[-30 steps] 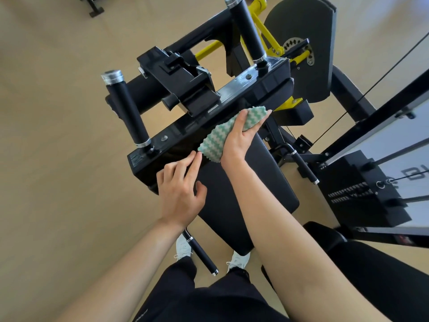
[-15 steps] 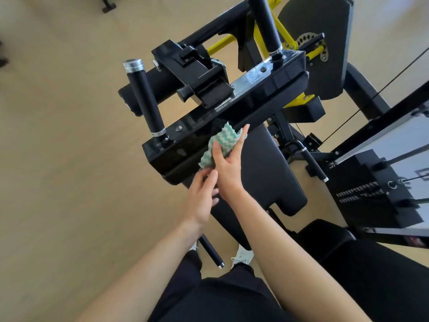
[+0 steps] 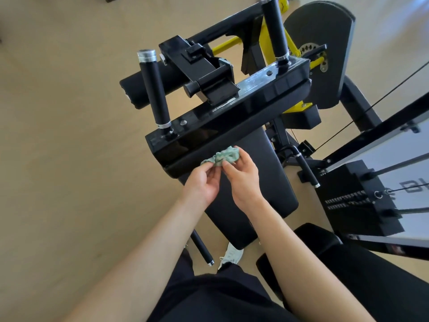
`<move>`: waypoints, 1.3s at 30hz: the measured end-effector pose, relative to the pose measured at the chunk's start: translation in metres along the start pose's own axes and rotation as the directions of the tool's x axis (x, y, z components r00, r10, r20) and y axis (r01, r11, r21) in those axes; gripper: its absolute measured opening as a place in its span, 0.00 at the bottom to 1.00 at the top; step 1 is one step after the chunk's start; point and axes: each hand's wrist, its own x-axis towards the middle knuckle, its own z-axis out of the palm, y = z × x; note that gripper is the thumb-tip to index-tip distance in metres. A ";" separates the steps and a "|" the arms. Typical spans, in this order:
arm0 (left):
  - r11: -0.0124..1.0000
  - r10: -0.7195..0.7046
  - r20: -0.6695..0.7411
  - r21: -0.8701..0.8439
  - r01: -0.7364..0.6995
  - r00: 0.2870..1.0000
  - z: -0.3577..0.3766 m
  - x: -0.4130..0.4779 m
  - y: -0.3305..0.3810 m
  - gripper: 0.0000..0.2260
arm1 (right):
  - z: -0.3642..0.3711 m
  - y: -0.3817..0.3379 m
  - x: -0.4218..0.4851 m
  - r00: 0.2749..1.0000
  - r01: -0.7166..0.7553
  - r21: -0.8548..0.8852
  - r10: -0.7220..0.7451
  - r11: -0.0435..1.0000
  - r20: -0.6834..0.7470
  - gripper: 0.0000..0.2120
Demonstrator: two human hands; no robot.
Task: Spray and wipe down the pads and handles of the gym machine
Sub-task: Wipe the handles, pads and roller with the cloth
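Both hands are meeting over the gym machine, and between them they are holding a crumpled green-and-white cloth (image 3: 226, 157). The left hand (image 3: 204, 182) is pinching the cloth's thin left end between thumb and curled fingertips, palm turned up. The right hand (image 3: 241, 180) is gripping the bunched bulk of the cloth from the right, with its thumb and fingers curled round it. The cloth is hanging just in front of the lower edge of the glossy black cross pad (image 3: 232, 129), above the long seat pad (image 3: 267, 182); whether it is actually touching the cross pad cannot be told from this angle. Two upright black handles are standing on top of the cross pad, the left handle (image 3: 154, 89) near its left end and the right handle (image 3: 275, 29) near its right end, each ringed with silver. A black roller pad (image 3: 131, 90) is lying behind the left handle, and yellow frame bars (image 3: 222, 46) are showing beyond it. To the right, a short angled handle (image 3: 306, 169) is sticking out beside the seat pad, with the weight stack (image 3: 355, 198) further right. Another dark handle (image 3: 202, 248) is pointing down under the seat pad, just beside a white shoe (image 3: 231, 254) on the tan floor (image 3: 58, 147). The person is wearing black trousers (image 3: 209, 298), and both forearms are reaching forward, bare.
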 end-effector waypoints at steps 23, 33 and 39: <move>0.983 0.018 0.098 -0.181 0.000 0.995 0.003 -0.013 -0.006 0.09 | 0.012 -0.021 0.016 0.964 -0.032 0.228 0.090 0.973 -0.252 0.22; 0.980 0.111 -0.060 -0.161 -0.119 0.992 -0.042 -0.015 0.007 0.07 | 0.044 0.006 -0.015 0.990 -0.132 0.181 0.138 0.975 -0.019 0.17; 0.984 0.128 -0.036 -0.116 -0.132 0.991 -0.039 -0.017 0.004 0.08 | 0.032 -0.004 -0.010 0.994 -0.100 0.212 0.108 0.972 -0.025 0.13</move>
